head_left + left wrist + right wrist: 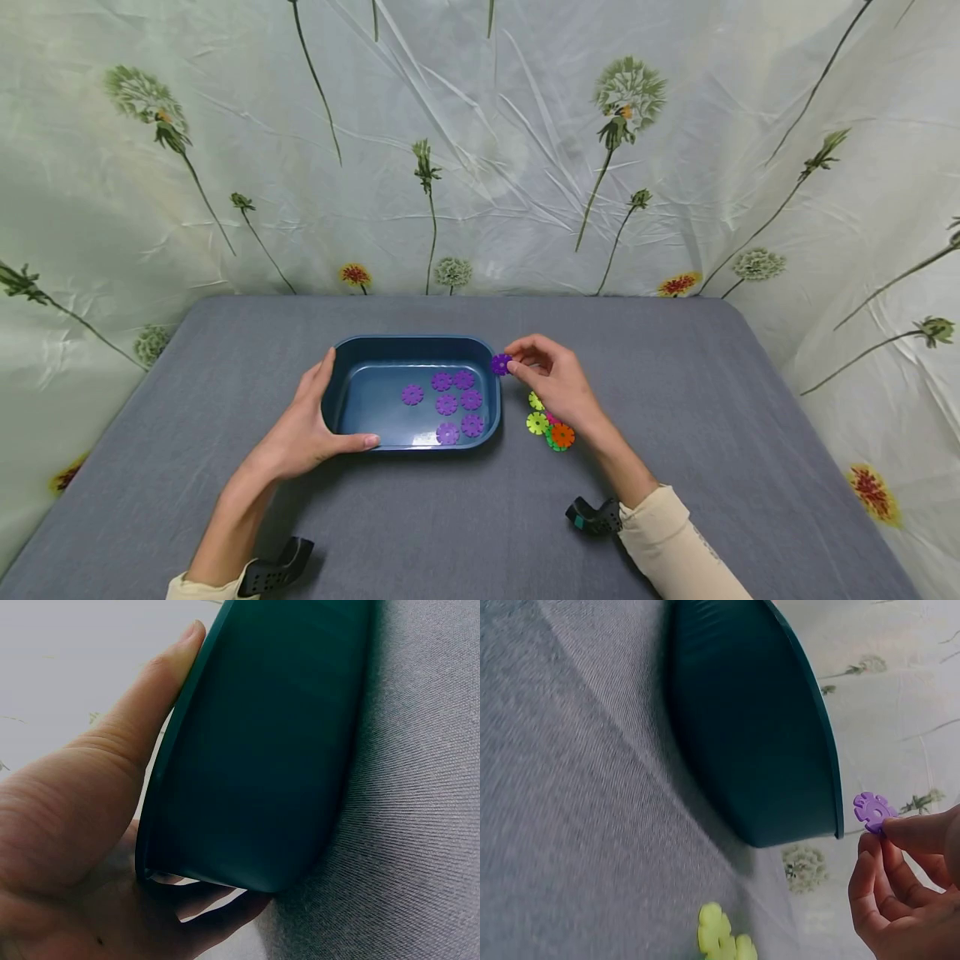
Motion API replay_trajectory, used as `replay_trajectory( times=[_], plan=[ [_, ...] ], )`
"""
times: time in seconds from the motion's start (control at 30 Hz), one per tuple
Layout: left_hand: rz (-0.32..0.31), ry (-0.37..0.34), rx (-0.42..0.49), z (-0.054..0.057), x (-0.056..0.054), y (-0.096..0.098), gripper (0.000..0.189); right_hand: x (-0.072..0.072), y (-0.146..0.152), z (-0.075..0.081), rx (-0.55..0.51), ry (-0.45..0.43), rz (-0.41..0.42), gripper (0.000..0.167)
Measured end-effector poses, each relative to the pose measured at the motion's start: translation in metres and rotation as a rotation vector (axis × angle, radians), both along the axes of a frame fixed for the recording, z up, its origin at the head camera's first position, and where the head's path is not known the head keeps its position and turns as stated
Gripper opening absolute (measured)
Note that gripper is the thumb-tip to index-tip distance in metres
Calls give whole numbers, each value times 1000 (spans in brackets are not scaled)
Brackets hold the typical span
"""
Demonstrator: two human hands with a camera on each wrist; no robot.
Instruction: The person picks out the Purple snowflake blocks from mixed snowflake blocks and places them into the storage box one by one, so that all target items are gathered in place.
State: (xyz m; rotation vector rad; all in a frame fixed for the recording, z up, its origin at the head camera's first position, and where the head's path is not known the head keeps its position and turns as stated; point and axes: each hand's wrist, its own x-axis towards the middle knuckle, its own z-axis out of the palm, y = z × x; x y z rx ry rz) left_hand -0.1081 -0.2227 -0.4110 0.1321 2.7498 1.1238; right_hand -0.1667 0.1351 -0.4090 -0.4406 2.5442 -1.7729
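Note:
My right hand pinches a purple notched plastic disc between thumb and fingertips, at the right rim of a blue plastic tub. In the right wrist view the purple disc shows its notched edge, just beyond the tub's rim. Several more purple discs lie in the tub, mostly toward its right half. My left hand grips the tub's left end, its thumb along the front rim. In the left wrist view, fingers of the left hand reach round the tub's outer wall.
Right of the tub, under my right forearm, lies a small group of notched discs: yellow-green, orange, green and pink, partly overlapping. A grey cloth covers the table. Behind it hangs a flower-patterned curtain.

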Motion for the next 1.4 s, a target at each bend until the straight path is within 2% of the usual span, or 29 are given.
replay_trajectory(
  times=[0.9, 1.4],
  plan=[
    [0, 13, -3, 1, 0, 1, 144, 4, -38, 9, -99, -14, 151, 18],
    [17, 5, -9, 1, 0, 2, 144, -2, -65, 11, 1, -41, 219, 17]
  ],
)
